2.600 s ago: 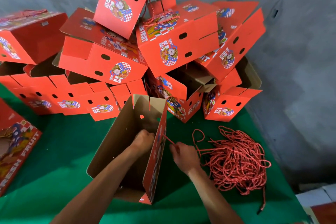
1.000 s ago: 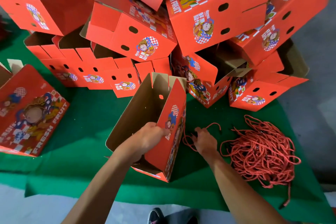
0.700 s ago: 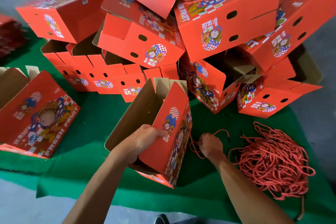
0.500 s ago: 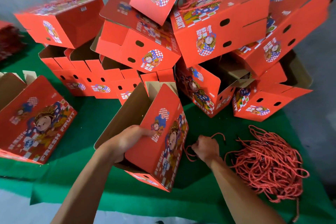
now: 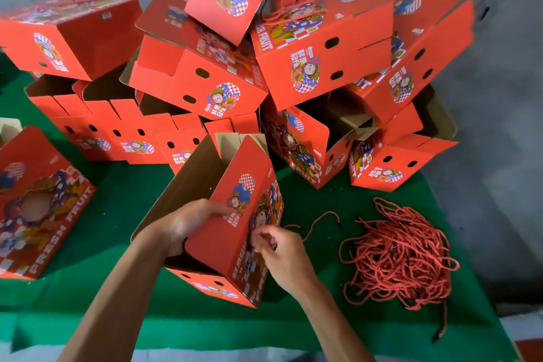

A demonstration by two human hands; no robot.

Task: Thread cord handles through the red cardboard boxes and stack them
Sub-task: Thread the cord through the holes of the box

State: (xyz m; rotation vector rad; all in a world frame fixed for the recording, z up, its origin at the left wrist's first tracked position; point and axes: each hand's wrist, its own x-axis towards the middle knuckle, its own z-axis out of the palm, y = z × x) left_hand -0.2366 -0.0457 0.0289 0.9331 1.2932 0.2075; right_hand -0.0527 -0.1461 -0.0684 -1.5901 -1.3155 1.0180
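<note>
The left hand (image 5: 188, 223) gripped the near edge of the open red box (image 5: 232, 214), tipped on the green mat (image 5: 123, 203). The right hand (image 5: 279, 250), its fingers pinched small, touched the box's right face. A loose cord (image 5: 320, 220) trailed right from it, toward the cord pile (image 5: 402, 256).

Open box (image 5: 232, 214): red outer faces, plain brown inner faces; printed cartoon figure in blue, yellow and white with a red-and-white checker patch. Stacked boxes (image 5: 320, 47): same red, same print, white "FRESH FRUIT" lettering, dark oval holes. Cord pile (image 5: 402, 256): red, twisted, with dark tips. Mat (image 5: 123, 194): solid green. Wall (image 5: 499, 97): grey.
</note>
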